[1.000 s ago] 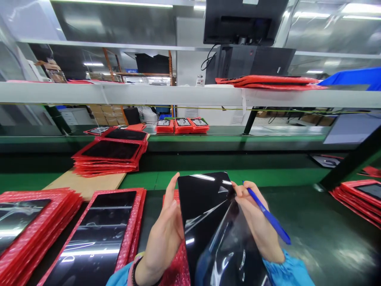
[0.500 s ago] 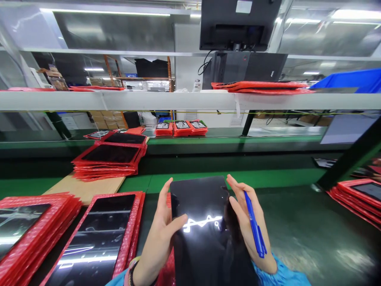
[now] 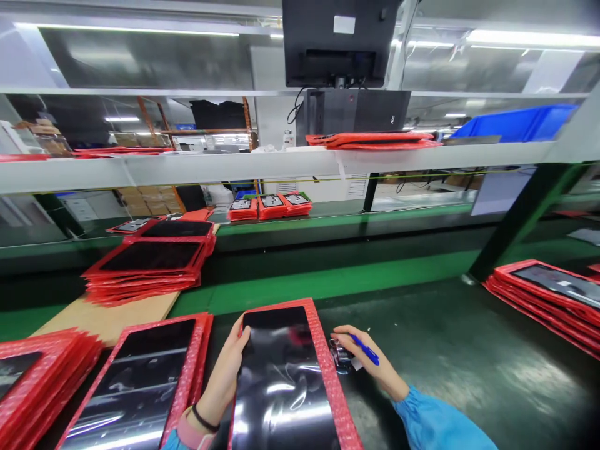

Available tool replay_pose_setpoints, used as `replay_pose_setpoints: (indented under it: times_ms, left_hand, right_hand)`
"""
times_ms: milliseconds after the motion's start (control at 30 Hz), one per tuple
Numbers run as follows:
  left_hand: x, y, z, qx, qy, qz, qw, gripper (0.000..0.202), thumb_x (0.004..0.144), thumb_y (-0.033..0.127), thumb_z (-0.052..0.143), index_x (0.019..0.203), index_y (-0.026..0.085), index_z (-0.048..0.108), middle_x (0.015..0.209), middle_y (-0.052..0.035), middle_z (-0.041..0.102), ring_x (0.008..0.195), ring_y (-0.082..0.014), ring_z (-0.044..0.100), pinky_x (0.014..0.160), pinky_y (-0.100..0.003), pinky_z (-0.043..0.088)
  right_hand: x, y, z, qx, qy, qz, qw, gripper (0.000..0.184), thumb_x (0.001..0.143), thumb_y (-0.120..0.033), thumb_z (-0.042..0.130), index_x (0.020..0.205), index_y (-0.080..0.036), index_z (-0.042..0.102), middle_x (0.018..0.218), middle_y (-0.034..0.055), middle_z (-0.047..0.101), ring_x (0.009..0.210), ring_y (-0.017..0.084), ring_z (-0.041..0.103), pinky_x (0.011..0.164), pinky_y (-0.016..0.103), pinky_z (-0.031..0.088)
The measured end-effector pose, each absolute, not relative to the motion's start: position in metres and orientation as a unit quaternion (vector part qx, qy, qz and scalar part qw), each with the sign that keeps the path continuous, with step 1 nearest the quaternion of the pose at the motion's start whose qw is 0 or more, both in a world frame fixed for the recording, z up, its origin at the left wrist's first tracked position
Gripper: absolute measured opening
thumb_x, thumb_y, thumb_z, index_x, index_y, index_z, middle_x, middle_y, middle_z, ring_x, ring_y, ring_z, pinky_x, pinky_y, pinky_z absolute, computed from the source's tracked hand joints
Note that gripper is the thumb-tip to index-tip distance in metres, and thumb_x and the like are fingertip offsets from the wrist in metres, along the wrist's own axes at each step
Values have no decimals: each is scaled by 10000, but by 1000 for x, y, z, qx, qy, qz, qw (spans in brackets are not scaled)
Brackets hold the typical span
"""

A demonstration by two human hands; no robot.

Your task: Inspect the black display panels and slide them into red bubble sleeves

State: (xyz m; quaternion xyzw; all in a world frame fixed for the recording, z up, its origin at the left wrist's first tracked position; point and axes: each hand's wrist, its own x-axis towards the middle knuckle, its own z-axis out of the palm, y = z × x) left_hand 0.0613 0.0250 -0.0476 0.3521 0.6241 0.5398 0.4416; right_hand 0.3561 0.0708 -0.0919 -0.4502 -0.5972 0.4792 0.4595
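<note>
A glossy black screen panel [image 3: 285,375] lies on a red bubble-wrap sheet [image 3: 328,369] directly in front of me. My left hand [image 3: 232,359] grips the panel's upper left edge, its thumb over the border and the other fingers mostly hidden. Off the panel's right side, my right hand [image 3: 363,353] has a blue pen [image 3: 364,349] tucked in it. Its fingertips reach a small dark, shiny object with a thin metal loop [image 3: 342,357], too unclear to name. Whether the fingers grip that object, I cannot tell.
Similar panels on red bubble wrap [image 3: 135,381] stand in stacks at my left, with another pile [image 3: 147,262] on a wooden board [image 3: 103,315]. More red-wrapped panels [image 3: 548,300] lie at right beside a dark green post [image 3: 510,231]. A shelf [image 3: 225,167] crosses ahead.
The black panel has come down onto the red bubble wrap. My right hand has left its edge and moved right to the small shiny object, keeping the pen. The view has shifted right.
</note>
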Motion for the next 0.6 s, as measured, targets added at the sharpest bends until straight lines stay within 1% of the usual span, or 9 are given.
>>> replay_pose_setpoints:
  times_ms: [133,200,267,367,400,433,500,533,600]
  left_hand:
    - [59,30,-61,385,628,511,444,542,843,358,509,1305,74,487,1457,-187,429,1375,-271,354,1142,-420,250]
    - [55,30,-59,417,628,501,424,530,780,380,574,1222,87,559,1395,-201,503,1335,-302,416,1123,-446,286]
    - [49,27,-54,445,638,504,376,552,707,386,636,1167,85,587,1415,-218,469,1363,-321,366,1148,-457,222]
    - [36,18,-42,470,650,522,290,598,663,428,666,1179,141,573,1530,-153,295,1443,-282,166,1182,-406,85]
    - [32,14,-40,472,653,523,279,593,660,454,664,1174,171,572,1515,-134,318,1433,-284,190,1177,-414,119]
    - [27,10,-39,469,655,521,281,584,649,480,666,1148,190,579,1455,-135,396,1392,-304,281,1153,-440,203]
    - [20,0,-41,451,661,509,317,570,590,517,695,1045,186,605,1212,-157,574,1188,-348,504,994,-483,415]
    - [18,-4,-45,435,663,501,346,568,548,523,717,984,174,616,1086,-161,616,1067,-356,568,878,-483,484]
    - [17,-13,-53,398,659,483,419,566,481,513,754,894,146,635,926,-156,645,873,-334,619,688,-448,532]
  right_hand:
    - [356,72,-102,-454,-602,486,442,421,728,-564,695,929,-194,679,827,87,768,800,280,727,723,382,575]
    - [356,74,-104,-454,-608,480,441,438,740,-571,679,961,-193,661,886,108,769,851,296,726,753,403,576]
    - [356,74,-104,-459,-615,456,451,458,752,-586,657,994,-197,644,1022,143,744,982,318,694,843,438,554]
    - [353,65,-101,-465,-631,404,472,430,820,-558,591,1067,-208,623,1209,164,665,1149,327,610,993,496,464]
    - [351,59,-99,-462,-639,391,475,403,847,-528,567,1095,-214,620,1235,156,652,1168,320,597,1022,506,438]
    - [348,53,-97,-455,-648,384,475,370,868,-492,550,1110,-222,625,1246,144,649,1182,312,589,1046,510,415]
    - [341,40,-95,-431,-683,363,464,299,888,-414,540,1099,-236,653,1230,114,666,1206,302,572,1079,511,385]
    - [337,34,-95,-417,-709,342,453,266,893,-379,536,1077,-240,668,1199,102,685,1199,299,579,1081,510,384]
    - [329,25,-96,-388,-768,281,425,217,906,-314,517,1026,-233,680,1134,91,717,1136,281,628,1065,493,414]
